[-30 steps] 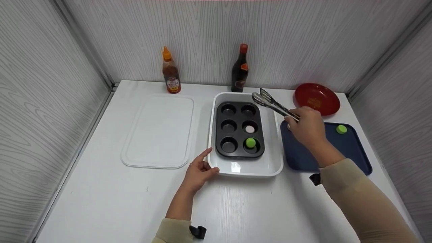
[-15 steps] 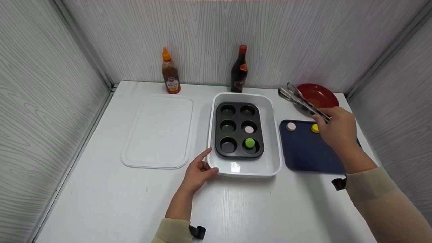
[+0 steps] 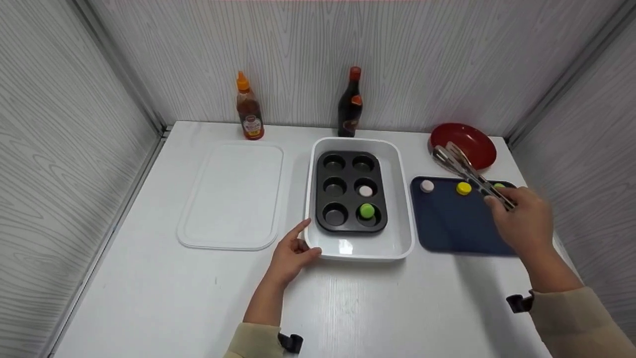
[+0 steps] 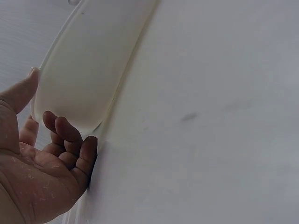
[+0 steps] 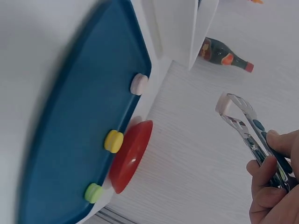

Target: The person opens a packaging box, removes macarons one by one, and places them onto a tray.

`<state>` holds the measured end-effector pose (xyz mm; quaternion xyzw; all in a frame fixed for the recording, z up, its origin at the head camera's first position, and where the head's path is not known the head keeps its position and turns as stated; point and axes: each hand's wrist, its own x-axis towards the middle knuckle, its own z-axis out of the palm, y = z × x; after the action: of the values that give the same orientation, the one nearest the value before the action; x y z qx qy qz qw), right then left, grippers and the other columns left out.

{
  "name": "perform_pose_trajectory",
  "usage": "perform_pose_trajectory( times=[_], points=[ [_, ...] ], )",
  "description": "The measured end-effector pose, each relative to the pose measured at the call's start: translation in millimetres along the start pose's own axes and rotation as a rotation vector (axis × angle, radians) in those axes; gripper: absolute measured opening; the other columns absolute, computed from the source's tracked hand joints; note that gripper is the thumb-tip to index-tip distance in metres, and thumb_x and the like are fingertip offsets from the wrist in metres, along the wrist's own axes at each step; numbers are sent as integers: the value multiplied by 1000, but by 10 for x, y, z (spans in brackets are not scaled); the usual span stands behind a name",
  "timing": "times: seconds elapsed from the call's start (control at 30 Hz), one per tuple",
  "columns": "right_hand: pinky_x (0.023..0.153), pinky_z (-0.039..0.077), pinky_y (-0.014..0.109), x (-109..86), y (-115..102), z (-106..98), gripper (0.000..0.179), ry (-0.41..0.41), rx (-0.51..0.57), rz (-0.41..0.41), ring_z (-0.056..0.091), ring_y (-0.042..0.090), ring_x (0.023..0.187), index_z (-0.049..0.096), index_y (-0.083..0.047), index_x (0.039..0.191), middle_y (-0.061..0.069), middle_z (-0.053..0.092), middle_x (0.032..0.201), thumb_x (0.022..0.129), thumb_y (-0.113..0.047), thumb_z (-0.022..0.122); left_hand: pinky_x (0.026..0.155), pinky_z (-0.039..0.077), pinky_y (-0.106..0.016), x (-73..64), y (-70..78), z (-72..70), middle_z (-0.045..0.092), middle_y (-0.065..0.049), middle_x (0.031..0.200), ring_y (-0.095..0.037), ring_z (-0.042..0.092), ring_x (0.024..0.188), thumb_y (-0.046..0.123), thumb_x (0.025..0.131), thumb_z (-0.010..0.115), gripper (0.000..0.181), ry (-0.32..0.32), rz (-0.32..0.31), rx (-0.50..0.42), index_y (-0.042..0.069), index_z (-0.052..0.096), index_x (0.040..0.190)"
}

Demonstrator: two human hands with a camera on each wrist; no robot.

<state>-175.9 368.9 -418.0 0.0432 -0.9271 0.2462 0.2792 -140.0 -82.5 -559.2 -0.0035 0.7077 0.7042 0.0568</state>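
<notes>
My right hand (image 3: pixel 524 219) grips metal tongs (image 3: pixel 472 174) over the dark blue tray (image 3: pixel 457 228). In the right wrist view, a pale pinkish patch shows at the tong tips; I cannot tell whether it is a held piece. On the tray lie a pale pink macaron (image 5: pixel 139 84), a yellow macaron (image 5: pixel 113 141) and a green macaron (image 5: pixel 93 192). My left hand (image 3: pixel 290 256) touches the near left corner of a white container (image 3: pixel 405 223) with thumb and index finger. Inside stands a black muffin tin (image 3: pixel 350 194), with a pale macaron (image 3: pixel 365 191) and a green macaron (image 3: pixel 367 211) in two right-hand cups.
A red bowl (image 3: pixel 479 144) stands behind the tray, close to the tongs. At the back are a sauce bottle with an orange cap (image 3: pixel 249 112) and a dark bottle with a red cap (image 3: pixel 351 107). A flat white lid (image 3: pixel 231 199) lies left of the container.
My right hand has carried the tongs from above the container to the right, past the red bowl, and nearer to me over the tray. The left hand stays at the container's corner.
</notes>
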Motion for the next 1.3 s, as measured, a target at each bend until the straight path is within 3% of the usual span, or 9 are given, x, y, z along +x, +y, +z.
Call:
perform_pose_trajectory(
  times=[0.23, 0.53, 0.83, 1.1, 1.3],
  points=[
    [63, 33, 12, -253, 108, -10, 27, -12, -4, 24, 64, 39, 74, 78, 10, 111, 28, 71, 91, 89, -3, 84, 64, 45, -24, 3, 4, -1, 59, -4, 78, -15, 52, 73, 2, 85, 85, 81, 10, 13, 8, 7, 50, 157],
    [59, 34, 11, -549, 195, -14, 25, -63, -24, 58, 64, 35, 71, 78, 10, 108, 24, 70, 88, 88, -4, 85, 65, 45, -24, -3, -19, 6, 59, -3, 79, -15, 52, 74, 4, 85, 86, 81, -1, 14, 16, 9, 50, 158],
    [55, 40, 18, -866, 225, 18, 24, -93, -32, 66, 61, 25, 64, 79, 9, 106, 19, 69, 84, 86, -2, 86, 65, 45, -25, 4, -36, 11, 59, -3, 78, -15, 53, 74, 5, 86, 86, 80, -6, 33, 20, 6, 50, 157],
    [50, 43, 22, -1131, 287, 51, 24, -132, -36, 94, 58, 13, 58, 80, 8, 103, 17, 70, 83, 83, -2, 89, 63, 45, -24, -6, -11, 6, 60, -4, 79, -14, 54, 74, 2, 85, 85, 82, -10, 9, -20, 8, 49, 158],
    [51, 45, 25, -1233, 299, 59, 24, -152, -48, 114, 61, 13, 61, 80, 5, 104, 16, 72, 87, 83, -3, 89, 63, 44, -24, 1, -41, 7, 59, -4, 77, -15, 53, 74, 1, 85, 85, 80, -1, 16, -18, 7, 50, 157]
  ],
)
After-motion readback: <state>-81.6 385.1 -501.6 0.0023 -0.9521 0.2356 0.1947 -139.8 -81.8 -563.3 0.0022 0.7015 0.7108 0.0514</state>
